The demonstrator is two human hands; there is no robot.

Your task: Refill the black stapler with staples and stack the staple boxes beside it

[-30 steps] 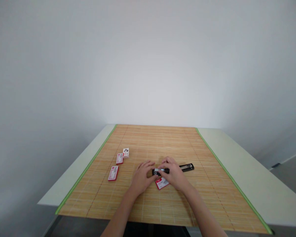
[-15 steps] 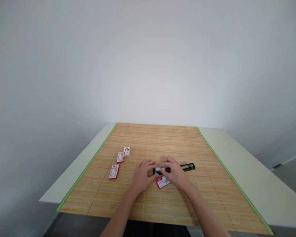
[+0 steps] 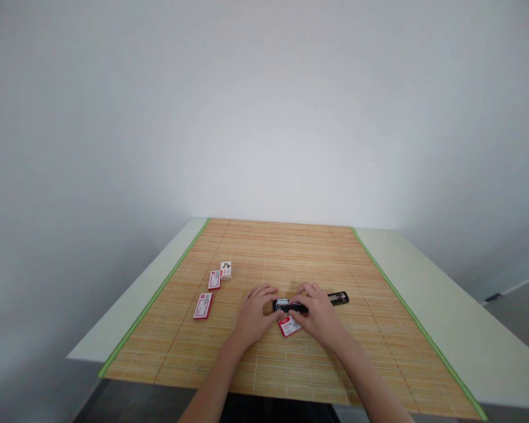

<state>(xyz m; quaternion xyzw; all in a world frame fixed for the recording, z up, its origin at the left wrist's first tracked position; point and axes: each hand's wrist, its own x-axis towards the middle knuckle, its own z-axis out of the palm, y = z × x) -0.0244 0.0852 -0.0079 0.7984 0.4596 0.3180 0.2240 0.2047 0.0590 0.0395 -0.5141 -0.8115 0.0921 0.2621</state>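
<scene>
A black stapler (image 3: 283,305) lies on the bamboo mat, opened out flat and stretching left to right, with shiny metal showing in its left part. My left hand (image 3: 256,314) grips its left end between thumb and fingers. Across the middle of the stapler is my right hand (image 3: 318,311), thumb on the near side and fingers on the far side, hiding part of it. The right end of the stapler sticks out beyond that hand. Just in front of the stapler lies a red-and-white staple box (image 3: 288,326), partly covered by my right hand.
To the left on the mat (image 3: 282,247) lie two red-and-white boxes (image 3: 203,306) and a small white box (image 3: 226,269) with a dark picture. The mat has green edges and covers the middle of a white table (image 3: 427,288). A wall stands behind.
My right hand has slid slightly right along the stapler, uncovering more of its metal part. My left hand stays at the left end.
</scene>
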